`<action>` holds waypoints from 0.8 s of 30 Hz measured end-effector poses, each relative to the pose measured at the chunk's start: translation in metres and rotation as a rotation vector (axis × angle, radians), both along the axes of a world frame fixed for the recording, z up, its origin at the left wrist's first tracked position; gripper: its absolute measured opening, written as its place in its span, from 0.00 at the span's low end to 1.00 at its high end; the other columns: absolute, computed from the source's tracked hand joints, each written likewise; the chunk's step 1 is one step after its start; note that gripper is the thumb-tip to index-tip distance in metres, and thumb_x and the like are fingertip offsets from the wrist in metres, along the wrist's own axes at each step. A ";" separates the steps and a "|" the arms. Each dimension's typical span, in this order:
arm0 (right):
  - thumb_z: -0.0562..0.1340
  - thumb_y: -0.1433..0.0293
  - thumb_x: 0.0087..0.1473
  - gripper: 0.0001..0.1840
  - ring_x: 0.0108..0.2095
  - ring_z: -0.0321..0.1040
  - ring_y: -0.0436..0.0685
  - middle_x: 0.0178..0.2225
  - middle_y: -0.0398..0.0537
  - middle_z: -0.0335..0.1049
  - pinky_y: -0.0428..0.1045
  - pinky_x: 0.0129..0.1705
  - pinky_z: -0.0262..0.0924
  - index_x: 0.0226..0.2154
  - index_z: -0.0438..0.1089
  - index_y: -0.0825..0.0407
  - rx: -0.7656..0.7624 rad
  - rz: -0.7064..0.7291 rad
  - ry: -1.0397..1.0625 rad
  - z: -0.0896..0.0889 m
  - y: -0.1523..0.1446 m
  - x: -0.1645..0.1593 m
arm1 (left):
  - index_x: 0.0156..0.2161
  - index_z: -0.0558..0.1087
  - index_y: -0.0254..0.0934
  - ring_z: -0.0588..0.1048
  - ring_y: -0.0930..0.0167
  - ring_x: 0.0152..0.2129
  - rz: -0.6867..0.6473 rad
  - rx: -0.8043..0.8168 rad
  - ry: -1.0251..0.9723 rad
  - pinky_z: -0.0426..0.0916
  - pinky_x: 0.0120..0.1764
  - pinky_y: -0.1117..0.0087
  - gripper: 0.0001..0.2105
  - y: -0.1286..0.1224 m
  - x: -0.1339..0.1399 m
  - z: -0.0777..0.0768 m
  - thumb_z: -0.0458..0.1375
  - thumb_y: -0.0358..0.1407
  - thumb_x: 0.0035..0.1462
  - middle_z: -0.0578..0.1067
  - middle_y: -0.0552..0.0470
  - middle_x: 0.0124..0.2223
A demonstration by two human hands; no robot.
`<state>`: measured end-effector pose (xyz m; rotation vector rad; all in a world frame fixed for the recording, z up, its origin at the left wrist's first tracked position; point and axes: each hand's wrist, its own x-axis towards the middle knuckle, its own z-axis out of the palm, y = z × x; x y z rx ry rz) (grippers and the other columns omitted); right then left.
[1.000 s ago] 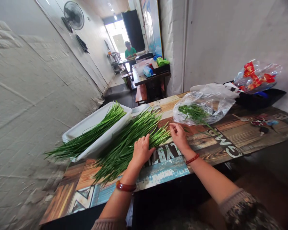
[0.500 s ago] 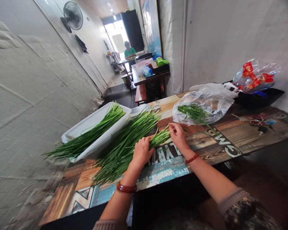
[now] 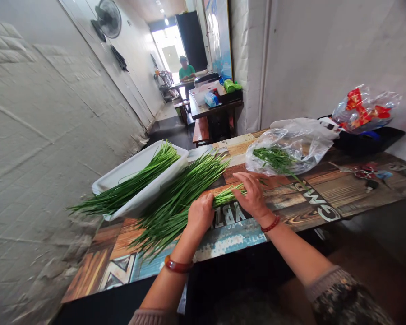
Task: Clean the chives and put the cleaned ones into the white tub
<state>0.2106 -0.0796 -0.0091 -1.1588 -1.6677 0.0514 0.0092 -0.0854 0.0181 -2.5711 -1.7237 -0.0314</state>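
My left hand (image 3: 201, 211) is wrapped round a small bunch of green garlic chives (image 3: 223, 196), its pale stem ends pointing right. Over those ends, my right hand (image 3: 253, 197) is spread with thumb and fingers apart. A larger pile of garlic chives (image 3: 189, 183) lies on the table just left of my left hand. Further left, more chives (image 3: 140, 180) rest across a white plastic tray (image 3: 110, 181), their leaf tips hanging over its near side. To the right of my right hand, a clear plastic bag (image 3: 309, 155) holds loose green trimmings (image 3: 274, 158).
The patterned wooden table (image 3: 338, 192) bears scissors and keys (image 3: 365, 172) at the right. Behind them stands a black container (image 3: 380, 140) with a red-marked plastic bag (image 3: 358, 108). A person in green (image 3: 186, 71) sits at a far table. A brick wall (image 3: 37, 149) borders the left.
My right hand has gone from fingers drawn together at the stem ends to spread over them. My left hand keeps its hold on the bunch. The view has shifted slightly.
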 end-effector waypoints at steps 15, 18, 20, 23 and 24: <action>0.61 0.82 0.46 0.20 0.37 0.72 0.60 0.36 0.52 0.75 0.50 0.41 0.62 0.43 0.70 0.51 -0.240 0.276 -0.533 0.041 -0.009 -0.018 | 0.45 0.69 0.38 0.74 0.62 0.43 0.005 0.135 -0.041 0.62 0.48 0.59 0.14 -0.016 -0.027 0.037 0.51 0.25 0.54 0.77 0.45 0.42; 0.60 0.80 0.47 0.13 0.35 0.70 0.58 0.33 0.49 0.74 0.49 0.37 0.59 0.36 0.69 0.50 -0.260 0.133 -0.524 0.056 0.000 0.023 | 0.48 0.68 0.37 0.74 0.59 0.44 0.150 0.262 -0.097 0.62 0.50 0.57 0.17 -0.006 -0.071 0.036 0.52 0.25 0.52 0.76 0.43 0.43; 0.61 0.76 0.49 0.09 0.32 0.69 0.59 0.31 0.50 0.73 0.49 0.34 0.57 0.35 0.69 0.50 -0.272 -0.019 -0.411 0.061 0.007 0.047 | 0.51 0.67 0.33 0.73 0.57 0.45 0.261 0.369 -0.166 0.64 0.49 0.55 0.17 -0.002 -0.095 0.033 0.52 0.28 0.55 0.74 0.39 0.45; 0.62 0.66 0.51 0.06 0.29 0.68 0.58 0.28 0.48 0.72 0.49 0.30 0.57 0.33 0.68 0.51 -0.301 -0.110 -0.101 0.065 0.015 0.061 | 0.54 0.65 0.31 0.70 0.56 0.49 0.309 0.556 -0.396 0.64 0.51 0.53 0.19 -0.004 -0.103 0.028 0.52 0.36 0.59 0.71 0.36 0.49; 0.62 0.63 0.52 0.08 0.27 0.67 0.57 0.26 0.47 0.71 0.49 0.28 0.57 0.32 0.67 0.51 -0.328 -0.073 0.032 0.066 0.016 0.059 | 0.53 0.66 0.32 0.70 0.57 0.49 0.288 0.566 -0.506 0.65 0.52 0.54 0.19 -0.005 -0.097 0.027 0.53 0.39 0.59 0.71 0.37 0.49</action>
